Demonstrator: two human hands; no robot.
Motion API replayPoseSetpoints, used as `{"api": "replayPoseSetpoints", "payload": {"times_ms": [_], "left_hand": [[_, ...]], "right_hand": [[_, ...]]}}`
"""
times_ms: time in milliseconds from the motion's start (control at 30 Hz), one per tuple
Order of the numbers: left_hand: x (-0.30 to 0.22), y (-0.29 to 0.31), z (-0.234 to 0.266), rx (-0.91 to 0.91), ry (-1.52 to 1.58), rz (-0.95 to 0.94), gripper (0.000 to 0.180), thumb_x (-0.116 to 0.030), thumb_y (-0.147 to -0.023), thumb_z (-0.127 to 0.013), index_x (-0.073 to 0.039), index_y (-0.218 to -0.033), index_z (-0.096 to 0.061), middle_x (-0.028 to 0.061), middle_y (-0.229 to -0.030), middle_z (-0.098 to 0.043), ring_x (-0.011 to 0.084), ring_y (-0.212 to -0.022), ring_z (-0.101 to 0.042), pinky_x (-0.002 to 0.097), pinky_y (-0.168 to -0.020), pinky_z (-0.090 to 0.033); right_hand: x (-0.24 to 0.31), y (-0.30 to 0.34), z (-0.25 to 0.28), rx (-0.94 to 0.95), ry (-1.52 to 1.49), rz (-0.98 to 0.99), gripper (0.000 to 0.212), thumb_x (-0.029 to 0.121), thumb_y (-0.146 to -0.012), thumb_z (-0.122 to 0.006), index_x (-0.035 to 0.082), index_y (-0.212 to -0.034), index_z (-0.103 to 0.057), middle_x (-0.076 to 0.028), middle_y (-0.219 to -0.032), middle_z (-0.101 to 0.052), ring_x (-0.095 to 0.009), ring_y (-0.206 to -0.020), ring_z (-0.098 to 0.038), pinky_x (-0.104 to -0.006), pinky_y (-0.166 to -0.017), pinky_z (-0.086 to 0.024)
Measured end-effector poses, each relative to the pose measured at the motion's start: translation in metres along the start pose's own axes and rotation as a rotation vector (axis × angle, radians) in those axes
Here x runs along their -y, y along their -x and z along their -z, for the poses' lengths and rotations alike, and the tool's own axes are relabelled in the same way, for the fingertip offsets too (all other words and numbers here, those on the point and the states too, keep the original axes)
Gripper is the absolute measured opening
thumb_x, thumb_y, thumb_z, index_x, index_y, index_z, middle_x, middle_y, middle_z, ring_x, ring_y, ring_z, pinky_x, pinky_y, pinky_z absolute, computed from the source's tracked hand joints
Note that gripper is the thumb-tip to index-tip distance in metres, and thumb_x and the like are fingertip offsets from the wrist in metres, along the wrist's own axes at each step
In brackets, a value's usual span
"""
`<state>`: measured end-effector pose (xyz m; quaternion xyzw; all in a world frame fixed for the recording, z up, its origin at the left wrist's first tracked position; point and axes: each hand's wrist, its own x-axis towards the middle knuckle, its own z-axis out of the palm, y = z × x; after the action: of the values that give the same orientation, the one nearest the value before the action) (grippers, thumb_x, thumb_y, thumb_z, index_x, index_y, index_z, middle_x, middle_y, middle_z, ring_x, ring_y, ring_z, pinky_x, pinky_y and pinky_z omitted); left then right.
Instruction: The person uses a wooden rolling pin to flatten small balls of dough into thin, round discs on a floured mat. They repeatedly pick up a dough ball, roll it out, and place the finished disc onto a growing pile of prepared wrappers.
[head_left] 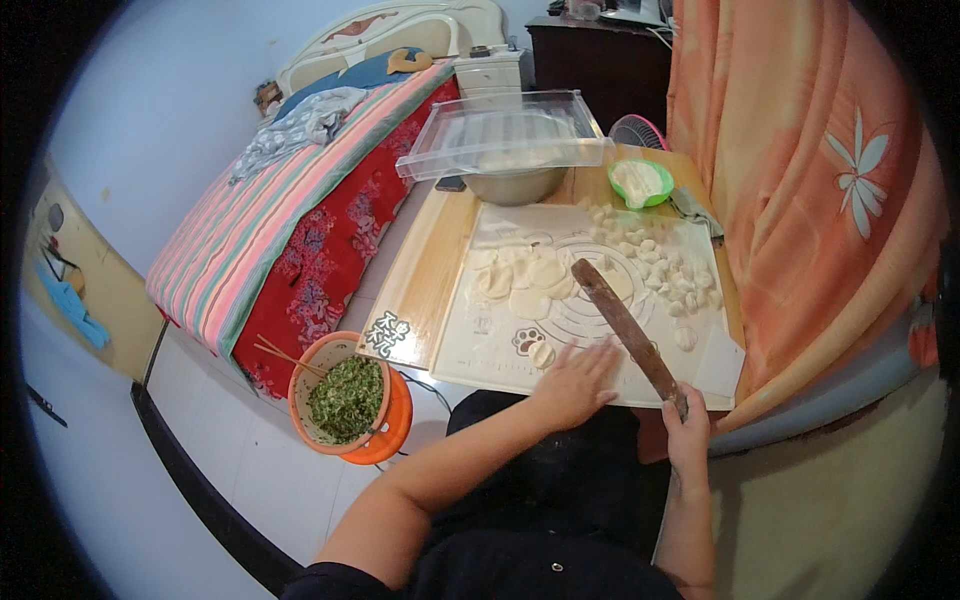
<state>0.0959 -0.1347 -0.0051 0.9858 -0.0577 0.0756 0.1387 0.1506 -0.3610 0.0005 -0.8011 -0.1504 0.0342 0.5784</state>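
Note:
My right hand grips the near end of a brown wooden rolling pin, which slants up and left over a white pastry mat. My left hand is open, its fingers stretched out over the mat's near edge, left of the pin. Close to its fingertips lies a small flattened dough disc. Several thin round dough wrappers overlap farther back on the mat. Many small floured dough pieces are scattered on its right side, with one flattened piece nearer me.
Behind the mat, a clear plastic tray covers a large bowl. A green bowl of flour stands back right. At lower left, a bowl of chopped green filling with chopsticks rests on an orange stool. An orange curtain borders the table.

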Motion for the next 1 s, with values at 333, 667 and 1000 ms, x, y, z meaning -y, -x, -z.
{"api": "replayPoseSetpoints", "payload": {"times_ms": [333, 667, 1000], "left_hand": [[0.021, 0.042, 0.034, -0.074, -0.114, 0.18, 0.066, -0.042, -0.098, -0.048, -0.001, -0.147, -0.034, 0.0162, -0.155, -0.031, 0.0292, -0.143, -0.031, 0.0481, -0.119, -0.016], [0.022, 0.072, 0.042, -0.198, -0.081, 0.291, 0.067, -0.03, -0.087, -0.064, -0.007, -0.145, -0.04, 0.0114, -0.14, -0.043, 0.0282, -0.128, -0.042, 0.0457, -0.106, -0.031], [0.118, 0.068, 0.059, -0.271, -0.249, 0.385, 0.064, -0.042, -0.095, -0.054, -0.006, -0.146, -0.039, 0.0113, -0.154, -0.035, 0.0296, -0.142, -0.032, 0.053, -0.117, -0.018]], "right_hand": [[0.004, 0.002, 0.005, 0.028, 0.039, 0.009, 0.033, 0.003, -0.089, -0.062, -0.003, -0.121, -0.055, -0.011, -0.114, -0.056, -0.024, -0.107, -0.054, -0.0343, -0.096, -0.043], [0.043, -0.008, -0.04, 0.132, 0.287, 0.176, 0.037, 0.005, -0.083, -0.067, 0.0, -0.118, -0.057, -0.015, -0.111, -0.057, -0.033, -0.107, -0.052, -0.0403, -0.095, -0.042], [0.05, -0.063, -0.129, 0.218, 0.813, 0.553, 0.059, 0.031, -0.091, -0.062, -0.003, -0.137, -0.046, -0.017, -0.15, -0.038, -0.032, -0.142, -0.029, -0.0475, -0.115, -0.024]]}}
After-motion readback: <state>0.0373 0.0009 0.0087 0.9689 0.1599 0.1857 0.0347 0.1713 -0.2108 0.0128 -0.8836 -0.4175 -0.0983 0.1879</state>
